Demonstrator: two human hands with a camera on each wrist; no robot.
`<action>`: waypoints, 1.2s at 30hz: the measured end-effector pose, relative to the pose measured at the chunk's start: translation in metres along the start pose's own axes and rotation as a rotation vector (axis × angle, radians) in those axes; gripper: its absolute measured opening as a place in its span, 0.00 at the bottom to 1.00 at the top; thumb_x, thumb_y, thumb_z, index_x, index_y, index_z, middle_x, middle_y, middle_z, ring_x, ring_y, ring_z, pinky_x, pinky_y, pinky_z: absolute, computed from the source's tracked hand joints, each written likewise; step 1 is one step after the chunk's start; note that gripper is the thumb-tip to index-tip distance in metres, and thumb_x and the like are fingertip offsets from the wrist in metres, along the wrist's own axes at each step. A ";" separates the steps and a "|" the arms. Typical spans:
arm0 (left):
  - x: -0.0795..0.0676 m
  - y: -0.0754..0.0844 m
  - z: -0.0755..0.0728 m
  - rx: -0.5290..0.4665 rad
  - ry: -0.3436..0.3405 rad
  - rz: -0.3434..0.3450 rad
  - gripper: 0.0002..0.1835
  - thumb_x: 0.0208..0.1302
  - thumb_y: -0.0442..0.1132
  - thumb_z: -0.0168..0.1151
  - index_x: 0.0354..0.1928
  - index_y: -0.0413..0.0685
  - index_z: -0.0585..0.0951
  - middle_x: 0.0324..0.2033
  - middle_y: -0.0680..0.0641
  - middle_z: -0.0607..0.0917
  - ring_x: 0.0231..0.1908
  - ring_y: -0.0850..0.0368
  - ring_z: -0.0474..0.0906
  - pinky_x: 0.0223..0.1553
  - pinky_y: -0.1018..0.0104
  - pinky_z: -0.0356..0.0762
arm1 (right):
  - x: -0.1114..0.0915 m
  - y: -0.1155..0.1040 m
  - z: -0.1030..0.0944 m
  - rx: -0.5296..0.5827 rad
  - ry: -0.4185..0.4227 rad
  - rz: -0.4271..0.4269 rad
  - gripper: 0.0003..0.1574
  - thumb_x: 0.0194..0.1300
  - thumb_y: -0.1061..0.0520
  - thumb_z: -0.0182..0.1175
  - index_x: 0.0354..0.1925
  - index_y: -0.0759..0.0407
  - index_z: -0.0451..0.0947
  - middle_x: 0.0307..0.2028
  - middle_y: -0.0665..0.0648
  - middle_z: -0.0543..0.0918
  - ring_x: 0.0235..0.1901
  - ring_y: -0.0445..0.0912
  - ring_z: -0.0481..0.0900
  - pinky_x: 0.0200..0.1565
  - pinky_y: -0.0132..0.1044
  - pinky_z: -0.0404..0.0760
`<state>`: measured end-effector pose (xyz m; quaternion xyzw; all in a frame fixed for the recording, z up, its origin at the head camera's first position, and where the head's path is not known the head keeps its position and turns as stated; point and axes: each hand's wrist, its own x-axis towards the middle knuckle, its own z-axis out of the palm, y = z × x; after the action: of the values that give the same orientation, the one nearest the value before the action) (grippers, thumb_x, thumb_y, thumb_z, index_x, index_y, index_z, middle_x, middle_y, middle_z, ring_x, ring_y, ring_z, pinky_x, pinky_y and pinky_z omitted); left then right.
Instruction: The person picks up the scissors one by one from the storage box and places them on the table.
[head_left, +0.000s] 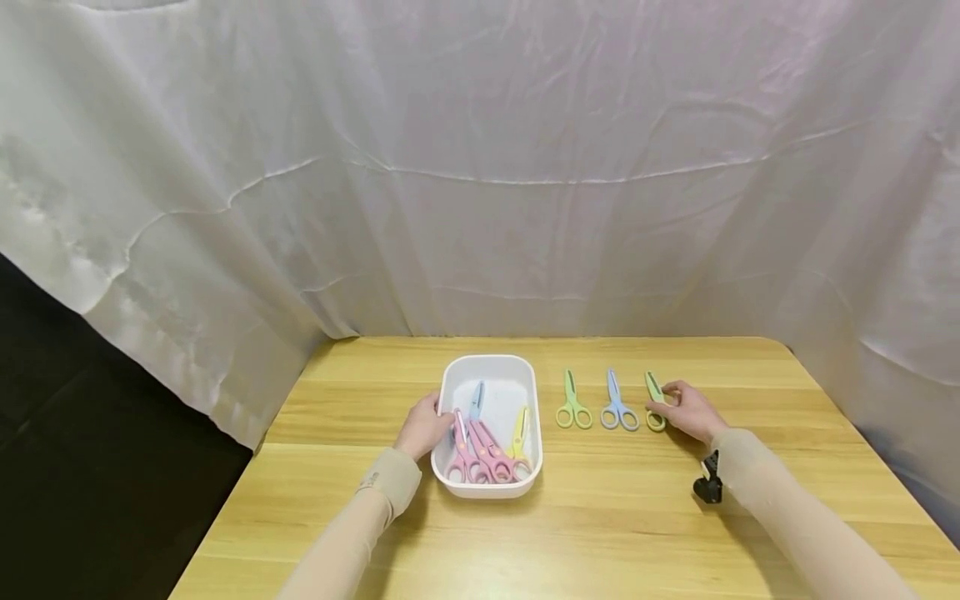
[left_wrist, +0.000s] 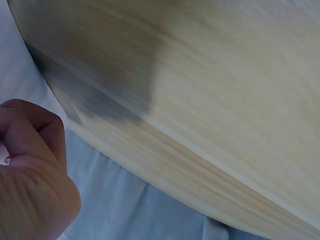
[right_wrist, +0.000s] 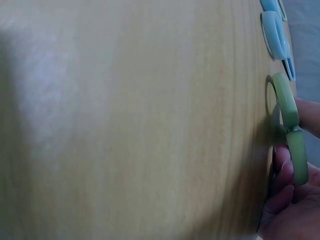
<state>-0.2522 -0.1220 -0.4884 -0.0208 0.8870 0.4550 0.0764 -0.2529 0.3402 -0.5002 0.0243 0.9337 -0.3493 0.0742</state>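
My left hand (head_left: 424,427) grips the left wall of a white plastic bin (head_left: 489,492), its thumb over the rim. Inside lie pink scissors (head_left: 487,454), a blue pair (head_left: 477,402) and a yellow pair (head_left: 520,433), handles toward me. On the right, my right hand (head_left: 692,410) pinches green scissors (head_left: 654,390) from their right side. Their handle loops (right_wrist: 286,102) stand tilted against the fingers in the right wrist view. The left wrist view shows my curled left hand (left_wrist: 32,165) at its edge; the bin is mostly hidden there.
Left of the held pair, blue scissors (head_left: 617,408) and another green pair (head_left: 572,408) lie in a row, blades pointing away. The wooden table (head_left: 600,525) ends at a pale curtain (head_left: 525,250) behind. A dark area (head_left: 90,450) lies beyond its left edge.
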 end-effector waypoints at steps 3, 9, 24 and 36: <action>0.000 0.000 0.000 -0.006 0.000 0.000 0.25 0.67 0.37 0.58 0.66 0.39 0.73 0.58 0.32 0.81 0.51 0.41 0.84 0.45 0.55 0.89 | -0.001 -0.001 0.000 -0.035 0.006 0.001 0.46 0.72 0.40 0.57 0.68 0.74 0.60 0.62 0.84 0.68 0.61 0.74 0.70 0.60 0.66 0.73; -0.001 0.000 -0.001 -0.008 -0.004 -0.011 0.26 0.67 0.38 0.58 0.66 0.40 0.73 0.59 0.32 0.81 0.49 0.43 0.84 0.43 0.56 0.89 | -0.002 -0.001 0.002 -0.061 0.018 0.012 0.46 0.71 0.38 0.58 0.66 0.73 0.61 0.66 0.86 0.63 0.65 0.76 0.65 0.64 0.68 0.70; 0.002 -0.002 0.001 0.003 -0.002 -0.002 0.26 0.67 0.38 0.58 0.67 0.40 0.73 0.58 0.32 0.81 0.47 0.44 0.85 0.42 0.58 0.89 | -0.003 0.012 -0.011 0.045 -0.036 -0.032 0.43 0.70 0.41 0.61 0.64 0.73 0.65 0.44 0.63 0.75 0.41 0.50 0.72 0.42 0.36 0.73; 0.003 -0.003 0.002 0.017 0.006 0.003 0.26 0.67 0.38 0.58 0.66 0.40 0.74 0.58 0.32 0.81 0.49 0.43 0.84 0.44 0.56 0.89 | 0.002 0.014 -0.006 0.010 -0.017 -0.072 0.40 0.68 0.45 0.64 0.62 0.74 0.67 0.33 0.56 0.72 0.32 0.46 0.68 0.33 0.33 0.68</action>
<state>-0.2549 -0.1223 -0.4923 -0.0203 0.8912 0.4472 0.0731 -0.2544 0.3547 -0.5049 -0.0122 0.9316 -0.3565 0.0695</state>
